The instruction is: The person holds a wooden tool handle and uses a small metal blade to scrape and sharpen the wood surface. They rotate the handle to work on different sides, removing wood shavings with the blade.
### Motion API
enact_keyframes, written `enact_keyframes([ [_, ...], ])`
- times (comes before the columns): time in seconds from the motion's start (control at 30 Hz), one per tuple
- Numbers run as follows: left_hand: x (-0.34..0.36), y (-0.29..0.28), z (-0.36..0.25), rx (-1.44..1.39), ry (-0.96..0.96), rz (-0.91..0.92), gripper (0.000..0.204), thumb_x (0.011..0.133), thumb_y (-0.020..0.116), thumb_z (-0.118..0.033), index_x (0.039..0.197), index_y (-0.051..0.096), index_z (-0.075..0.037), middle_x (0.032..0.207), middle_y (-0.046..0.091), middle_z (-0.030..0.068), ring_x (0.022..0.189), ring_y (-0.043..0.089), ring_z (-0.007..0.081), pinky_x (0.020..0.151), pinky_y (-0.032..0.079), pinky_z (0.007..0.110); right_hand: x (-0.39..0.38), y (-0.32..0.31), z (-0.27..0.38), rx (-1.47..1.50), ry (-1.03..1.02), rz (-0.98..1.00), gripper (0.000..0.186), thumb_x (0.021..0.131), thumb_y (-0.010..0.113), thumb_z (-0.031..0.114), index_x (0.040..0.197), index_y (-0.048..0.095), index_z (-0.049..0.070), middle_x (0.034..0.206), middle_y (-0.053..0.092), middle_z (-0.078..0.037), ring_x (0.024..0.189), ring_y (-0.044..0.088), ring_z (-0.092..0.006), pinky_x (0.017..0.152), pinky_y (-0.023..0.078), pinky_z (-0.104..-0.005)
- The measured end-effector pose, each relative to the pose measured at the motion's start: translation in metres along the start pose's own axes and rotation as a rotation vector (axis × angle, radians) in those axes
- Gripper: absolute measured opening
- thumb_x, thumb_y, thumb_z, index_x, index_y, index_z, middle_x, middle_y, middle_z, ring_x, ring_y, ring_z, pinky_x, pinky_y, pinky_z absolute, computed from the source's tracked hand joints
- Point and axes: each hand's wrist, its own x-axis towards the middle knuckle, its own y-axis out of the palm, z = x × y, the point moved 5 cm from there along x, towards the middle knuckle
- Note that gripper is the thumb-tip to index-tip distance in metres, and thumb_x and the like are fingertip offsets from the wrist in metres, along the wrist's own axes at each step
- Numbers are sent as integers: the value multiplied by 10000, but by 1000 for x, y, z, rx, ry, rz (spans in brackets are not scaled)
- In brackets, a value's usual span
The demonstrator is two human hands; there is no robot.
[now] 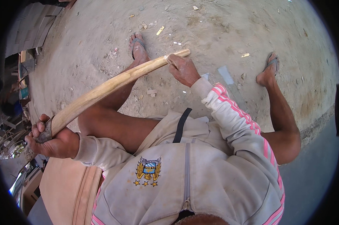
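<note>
Scraping a handle like this goes best, I'd say, if the butt end stays locked so the stick can't roll. The left hand, down at 8 o'clock, is closed tight round the thick dark end, fingers wrapped over it. The right hand, just above centre at 12 o'clock, is curled shut near the thin tip, pinching something small against the wood; can't tell what it is, maybe a shard or blade. My guess: keep strokes short and light, running toward the tip, and turn the stick a bit between passes so no flat spots form.

The stick itself runs diagonally from 8 o'clock up toward 12, crossing over the left knee. It's pale, peeled, gently curved, thick at the butt and tapering. Surface looks fairly smooth already, with a little curl of shaving right by the right hand.
</note>
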Motion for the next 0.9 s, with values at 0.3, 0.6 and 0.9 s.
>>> enact_keyframes([
  [0.3, -7, 10, -2, 8, 29, 4, 280, 824, 762, -209, 700, 523, -130, 656, 541, -9, 645, 567, 143, 795, 540, 396, -3, 1, 9, 45, 16, -27, 166, 856, 590, 162, 973, 587, 45, 863, 653, -216, 844, 648, -414, 751, 507, -506],
  [0.6, 1, 12, 2, -54, -1, 61, 260, 811, 749, -193, 699, 520, -141, 665, 526, -23, 634, 557, 132, 783, 533, 387, 1, 7, -67, -72, 230, -31, 164, 854, 597, 157, 976, 580, 48, 863, 659, -206, 836, 648, -413, 736, 509, -503],
  [0.9, 7, 4, 4, -114, -44, 150, 226, 824, 730, -197, 702, 546, -145, 675, 537, -24, 637, 563, 130, 789, 528, 384, -5, 3, -55, 10, 258, -106, 187, 832, 624, 161, 962, 578, 35, 835, 651, -216, 794, 649, -423, 709, 501, -497],
])
